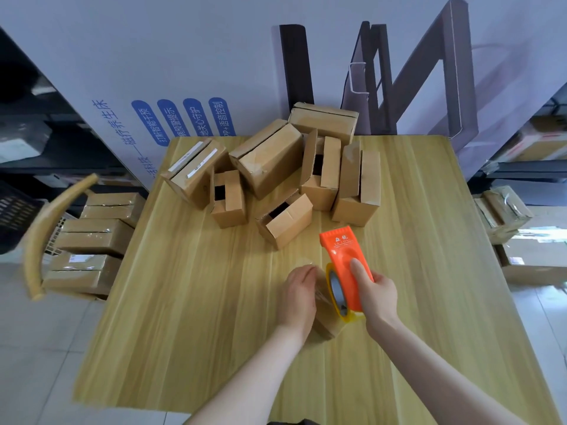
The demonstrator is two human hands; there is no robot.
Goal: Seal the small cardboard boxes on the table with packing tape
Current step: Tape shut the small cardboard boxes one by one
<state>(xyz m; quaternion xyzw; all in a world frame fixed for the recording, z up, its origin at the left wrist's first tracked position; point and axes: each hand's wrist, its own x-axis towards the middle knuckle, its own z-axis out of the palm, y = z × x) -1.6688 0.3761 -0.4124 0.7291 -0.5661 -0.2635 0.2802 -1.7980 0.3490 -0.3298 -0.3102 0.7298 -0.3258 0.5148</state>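
Observation:
A small cardboard box [325, 324] lies near the table's middle, mostly hidden under my hands. My left hand [299, 297] rests on its top with fingers laid over it. My right hand [376, 297] grips an orange tape dispenser [342, 260] with a roll of clear packing tape [336, 291], held against the box's right side. Clear tape shows over the box top. Several more small boxes [276, 167] are piled at the table's far side, some with flaps standing open.
The wooden table [184, 302] spans the view. At the left stands a chair [43, 234] with stacked sealed boxes [95, 237]. More boxes [503, 210] sit at the right. A large white carton [184, 72] stands behind the table.

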